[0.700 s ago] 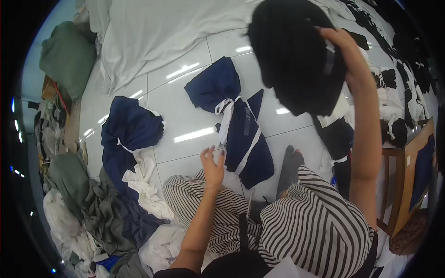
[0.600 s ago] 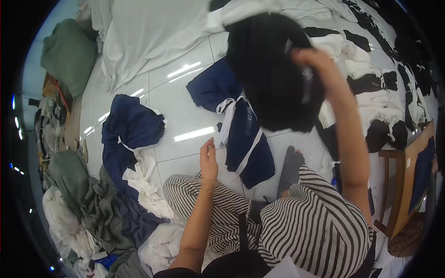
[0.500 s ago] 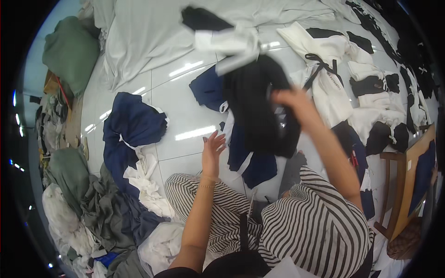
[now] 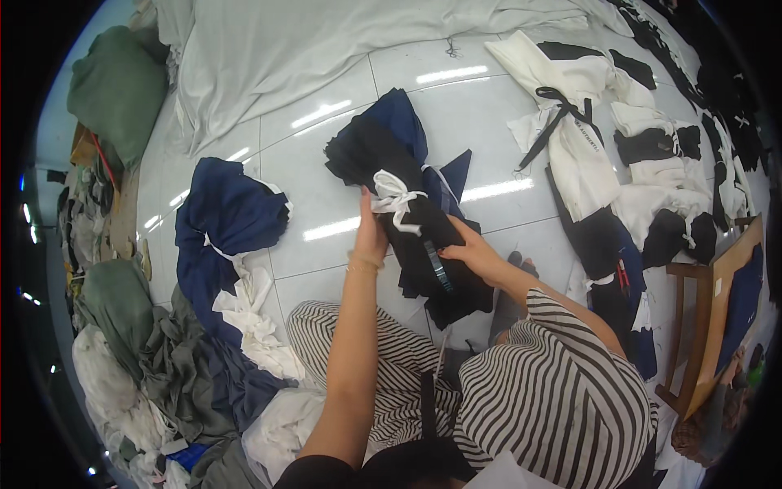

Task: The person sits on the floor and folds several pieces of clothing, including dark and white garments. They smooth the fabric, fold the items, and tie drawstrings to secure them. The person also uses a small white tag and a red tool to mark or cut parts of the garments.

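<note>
In front of me a bundle of black fabric [image 4: 358, 151], tied round its middle with a white cloth strip [image 4: 396, 196] in a knot, lies over navy fabric pieces [image 4: 405, 118]. My left hand [image 4: 371, 232] grips the bundle's left side close to the knot. On the opposite side my right hand [image 4: 472, 251] holds the edge of the black fabric, fingers bent over it. A shiny clear strip [image 4: 437, 265] lies on the black cloth between my hands. Where the bundle ends and the lower navy pieces begin is partly hidden.
Another navy bundle [image 4: 232, 204] with white ties lies to the left. White and black fabric bundles [image 4: 574, 163] spread along the right, near a wooden frame [image 4: 692, 326]. Grey cloth [image 4: 269, 65] covers the far floor; grey-green fabric heaps [image 4: 175, 359] sit at lower left.
The black bundle, raised and swinging in my right hand before, has come down onto the navy pieces. My left hand, open and apart earlier, has moved up onto it.
</note>
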A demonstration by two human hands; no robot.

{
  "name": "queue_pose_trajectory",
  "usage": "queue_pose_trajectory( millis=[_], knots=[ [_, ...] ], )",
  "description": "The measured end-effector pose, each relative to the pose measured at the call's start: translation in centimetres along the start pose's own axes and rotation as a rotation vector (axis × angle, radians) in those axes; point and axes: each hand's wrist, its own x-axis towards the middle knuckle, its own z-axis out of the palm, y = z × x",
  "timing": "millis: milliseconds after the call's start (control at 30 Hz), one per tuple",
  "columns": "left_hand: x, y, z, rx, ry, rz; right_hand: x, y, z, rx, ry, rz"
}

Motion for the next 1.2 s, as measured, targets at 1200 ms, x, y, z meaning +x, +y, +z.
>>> queue_pose_trajectory(
  millis=[1200],
  knots=[
    [-1.4,-7.3,4.8,1.396,0.375,0.738,-3.3,-2.9,-5.1,-0.688,-0.138,0.453]
  ],
)
